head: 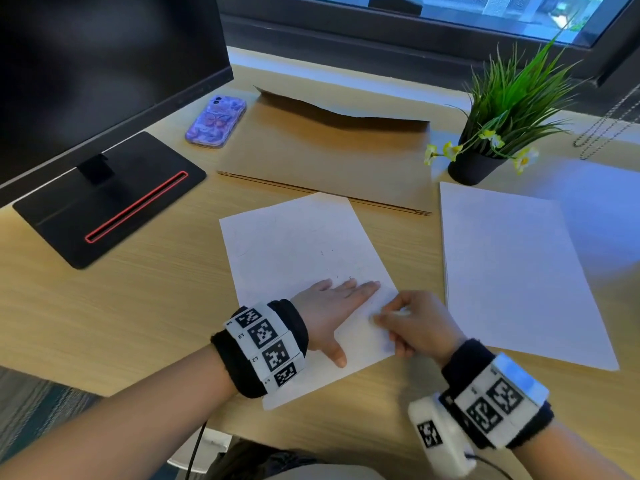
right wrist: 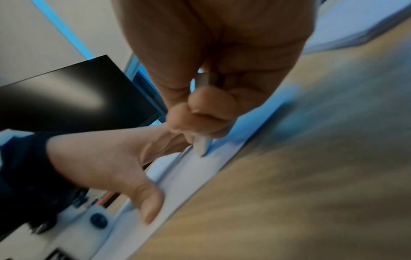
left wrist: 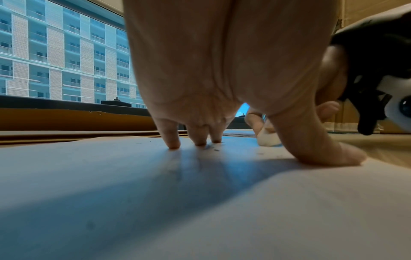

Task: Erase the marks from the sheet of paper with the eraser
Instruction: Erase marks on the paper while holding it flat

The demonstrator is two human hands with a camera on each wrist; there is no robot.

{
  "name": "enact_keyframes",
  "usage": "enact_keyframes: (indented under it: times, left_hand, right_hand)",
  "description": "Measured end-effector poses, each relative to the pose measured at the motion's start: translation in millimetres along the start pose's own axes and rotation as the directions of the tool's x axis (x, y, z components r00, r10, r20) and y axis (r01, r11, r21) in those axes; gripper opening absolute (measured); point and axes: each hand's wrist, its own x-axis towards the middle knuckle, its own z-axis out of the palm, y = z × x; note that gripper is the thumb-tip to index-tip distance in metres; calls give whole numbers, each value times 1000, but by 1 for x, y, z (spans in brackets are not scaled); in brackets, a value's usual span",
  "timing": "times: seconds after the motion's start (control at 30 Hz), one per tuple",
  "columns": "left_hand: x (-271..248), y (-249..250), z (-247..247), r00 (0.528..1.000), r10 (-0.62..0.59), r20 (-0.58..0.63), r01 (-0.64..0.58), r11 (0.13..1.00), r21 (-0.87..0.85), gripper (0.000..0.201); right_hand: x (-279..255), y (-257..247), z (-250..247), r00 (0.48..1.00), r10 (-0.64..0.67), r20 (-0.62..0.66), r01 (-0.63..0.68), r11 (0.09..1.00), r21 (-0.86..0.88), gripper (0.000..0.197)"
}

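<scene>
Head view, item one: white rectangular sheet of paper (head: 294,244), lying flat and slightly skewed on the light wood-grain desk (head: 138,289), near its front edge. Faint pencil marks (head: 349,278) show just beyond the fingertips of the left hand; a few more lie scattered higher up the sheet.

Item two: small white block eraser (left wrist: 268,139), pinched in the right hand (head: 420,327) between thumb and curled fingers, its lower end touching the sheet near the right edge. In the right wrist view the eraser (right wrist: 202,146) protrudes below the fingertips onto the paper; that picture is blurred.

Item three: left hand (head: 327,311), fingers straight and spread, thumb out to the side, pressed flat on the lower half of the sheet, just beside the right hand. In the left wrist view the fingertips (left wrist: 174,144) and thumb bear on the paper.

Both wrists carry black bands with white blocks printed in black-and-white square codes (head: 266,344).

Surroundings, outward: second white sheet (head: 519,271) to the right, apart from the first. Flat brown cardboard folder (head: 329,150) behind the sheets. Purple patterned phone case (head: 216,121), face down, left of the folder. Black monitor (head: 104,64) on a black stand base with a red-outlined slot (head: 136,206), far left. Green grass-like plant with small yellow flowers in a dark pot (head: 474,166), far right. Window (head: 485,12) behind the desk.
</scene>
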Motion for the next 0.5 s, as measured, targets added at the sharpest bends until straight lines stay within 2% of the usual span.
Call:
enact_keyframes:
  times: [0.07,0.1,0.23,0.3,0.4,0.43,0.5]
  left_hand:
    - [1,0,0,1000,3,4,-3,1000,5,121]
    - [1,-1,0,1000,3,5,-3,1000,8,121]
    - [-1,0,1,1000,-3,2,3,1000,13,120]
    - [0,0,1,1000,-5,2,5,1000,8,121]
    - [1,0,1,1000,-7,10,6,1000,12,123]
    - [1,-1,1,1000,-7,9,6,1000,12,123]
    - [0,-1,1,1000,-11,6,11,1000,9,123]
  right_hand:
    - [-4,2,4,997,19,77,-18,1000,-15,17]
    - [1,1,0,998,20,67,-20,1000,-7,16]
    - [17,-6,-18,997,16,-79,-9,995,97,13]
    - [9,-5,-6,1000,6,-21,-5,999,44,13]
    - [-5,-3,11,987,28,159,-24,999,-29,14]
    - [-2,-4,9,987,32,156,-28,999,-25,13]
    - [11,-6,-5,999,40,27,-41,999,21,13]
